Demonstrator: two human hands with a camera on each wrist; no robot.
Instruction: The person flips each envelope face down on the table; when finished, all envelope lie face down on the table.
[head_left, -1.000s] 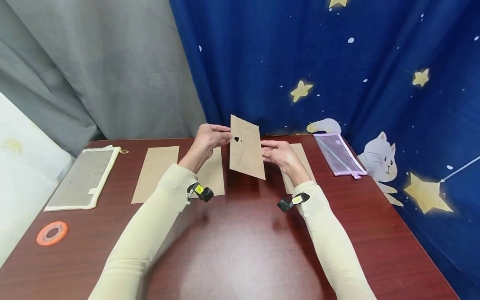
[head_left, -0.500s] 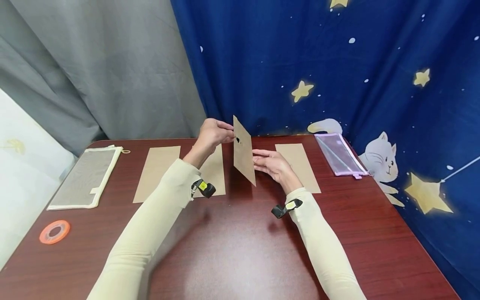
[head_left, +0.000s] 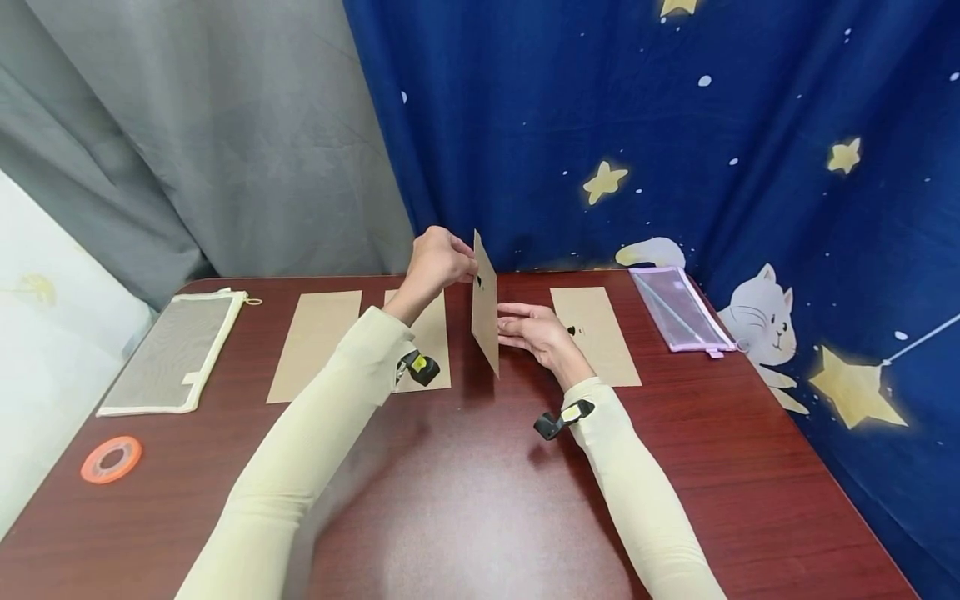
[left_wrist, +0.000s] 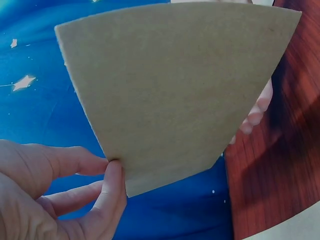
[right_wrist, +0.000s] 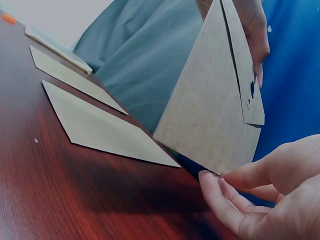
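Note:
A brown kraft-paper envelope [head_left: 484,312] is held up over the table, turned nearly edge-on in the head view. My left hand [head_left: 441,262] pinches one of its edges between thumb and fingers. At the opposite edge, the thumb and fingertips of my right hand [head_left: 542,335] pinch it. The right wrist view shows a flap [right_wrist: 248,92] with small black marks along the envelope's far side. A plain brown face [left_wrist: 175,80] fills the left wrist view, hiding most of my right hand there.
Flat brown pieces lie on the dark red table [head_left: 480,500]: one far left [head_left: 315,346], one behind my left arm [head_left: 427,350], one on the right [head_left: 600,333]. Also there are a white-edged mesh pouch [head_left: 172,350], orange tape roll [head_left: 111,459] and purple-edged pouch [head_left: 681,308].
The envelope has turned from showing its marked face to nearly edge-on. My left hand has moved right and slightly up; my right hand has moved left and slightly down.

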